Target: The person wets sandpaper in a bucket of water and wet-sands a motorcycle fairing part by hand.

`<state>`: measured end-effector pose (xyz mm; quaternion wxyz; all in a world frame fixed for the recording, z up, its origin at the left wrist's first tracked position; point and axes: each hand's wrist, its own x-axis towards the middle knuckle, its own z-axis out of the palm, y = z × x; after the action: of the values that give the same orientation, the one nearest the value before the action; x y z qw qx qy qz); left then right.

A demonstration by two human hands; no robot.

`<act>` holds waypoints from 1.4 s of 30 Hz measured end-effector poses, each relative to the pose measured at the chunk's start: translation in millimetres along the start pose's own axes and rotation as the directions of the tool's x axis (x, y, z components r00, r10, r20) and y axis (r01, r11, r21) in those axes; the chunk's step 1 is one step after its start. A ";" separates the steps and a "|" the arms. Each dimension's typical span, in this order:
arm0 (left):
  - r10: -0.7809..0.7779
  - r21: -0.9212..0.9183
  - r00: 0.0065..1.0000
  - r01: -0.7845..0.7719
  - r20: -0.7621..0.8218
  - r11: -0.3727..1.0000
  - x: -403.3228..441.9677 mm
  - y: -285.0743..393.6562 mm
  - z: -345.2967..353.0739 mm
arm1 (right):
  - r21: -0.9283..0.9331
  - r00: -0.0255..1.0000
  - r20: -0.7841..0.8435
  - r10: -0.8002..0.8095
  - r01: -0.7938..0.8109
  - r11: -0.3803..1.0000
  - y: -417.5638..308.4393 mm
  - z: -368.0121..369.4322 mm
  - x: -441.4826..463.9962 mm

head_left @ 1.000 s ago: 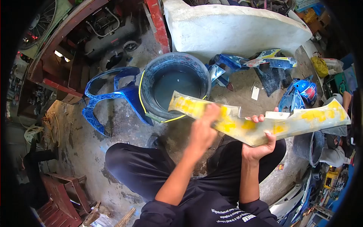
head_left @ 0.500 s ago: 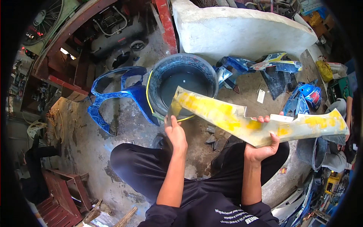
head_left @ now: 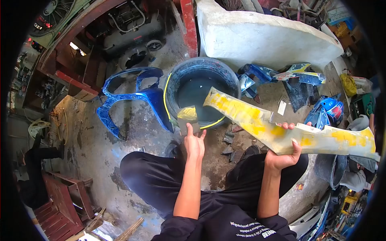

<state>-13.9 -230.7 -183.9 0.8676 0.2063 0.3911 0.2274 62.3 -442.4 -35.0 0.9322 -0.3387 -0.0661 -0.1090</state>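
Note:
My left hand [head_left: 194, 143] holds a small grey sheet [head_left: 188, 120] with a yellow-gold patch, at the near rim of a black bucket [head_left: 173, 96] with dark water inside. My right hand [head_left: 283, 157] grips a long pale panel [head_left: 257, 122] with yellow patches, fingers over its upper edge and thumb on its face. The panel slants from the bucket's right side out to the right. Its left tip overlaps the bucket's opening in view.
A blue frame-like part [head_left: 150, 98] lies left of the bucket. More blue parts [head_left: 263, 73] lie along a white block [head_left: 265, 38]. A second dark bucket [head_left: 327, 166] stands at right, near a co-worker. A red wooden stool [head_left: 60, 205] is at lower left.
My left hand has come off the panel and moved left, and the sheet in it now shows. The panel has shifted slightly right in view. The camera view has shifted left.

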 end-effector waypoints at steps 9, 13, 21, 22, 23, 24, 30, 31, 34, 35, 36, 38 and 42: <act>0.011 0.173 0.997 0.002 -0.077 0.985 2.0 -6.5 -0.4 | -0.004 1.000 -0.023 0.004 -0.004 1.000 -2.5 -2.0 0.0; 0.020 0.209 0.998 -0.008 -0.057 0.978 -5.5 -9.6 -4.8 | 0.009 0.999 -0.029 0.024 -0.024 1.000 -0.5 -2.8 -0.2; -0.043 0.241 0.998 0.050 -0.037 0.969 -41.2 -15.4 -11.2 | 0.002 0.998 -0.044 0.042 -0.042 0.999 1.4 0.9 -1.9; -0.059 0.232 0.998 0.061 -0.016 0.971 -46.9 -13.2 -11.0 | 0.003 0.998 -0.042 0.044 -0.044 0.999 1.7 0.1 -1.7; -0.057 0.232 0.998 0.059 -0.018 0.971 -48.9 -13.4 -13.1 | -0.002 0.998 -0.027 0.051 -0.051 0.999 2.2 -1.2 -1.6; -0.065 0.242 0.998 0.068 -0.022 0.968 -50.5 -14.2 -14.0 | -0.006 0.998 -0.010 0.059 -0.059 0.998 3.4 -2.0 -1.9; -0.106 0.238 0.990 0.127 -0.097 0.963 -66.5 -22.5 -22.3 | -0.013 0.996 -0.020 0.088 -0.089 0.996 9.2 -3.7 0.1; -0.105 0.238 0.989 0.126 -0.100 0.963 -68.7 -21.7 -25.6 | -0.012 0.996 -0.021 0.091 -0.092 0.996 10.4 -2.8 0.4; -0.109 0.229 0.993 0.117 -0.045 0.966 -78.8 -19.4 -34.3 | -0.034 0.994 -0.042 0.105 -0.107 0.994 11.8 0.6 -0.5; -0.110 0.240 0.992 0.120 -0.054 0.963 -82.2 -19.3 -35.0 | -0.040 0.993 -0.031 0.111 -0.112 0.993 12.9 1.3 -0.8; -0.112 0.251 0.992 0.124 -0.061 0.960 -85.9 -19.0 -34.1 | -0.045 0.993 -0.020 0.113 -0.114 0.992 13.7 1.9 -0.4; -0.119 0.257 0.989 0.139 -0.092 0.956 -98.2 -20.0 -31.1 | -0.044 0.992 -0.018 0.128 -0.129 0.991 15.0 2.6 0.3; -0.143 0.283 0.982 0.173 -0.125 0.943 -106.2 -16.7 -34.1 | -0.049 0.987 -0.030 0.157 -0.158 0.986 14.5 3.7 0.3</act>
<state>-99.1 -297.2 -151.6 0.8216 0.2885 0.4800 0.1069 66.0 -429.2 -41.1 0.9297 -0.3652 -0.0241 -0.0410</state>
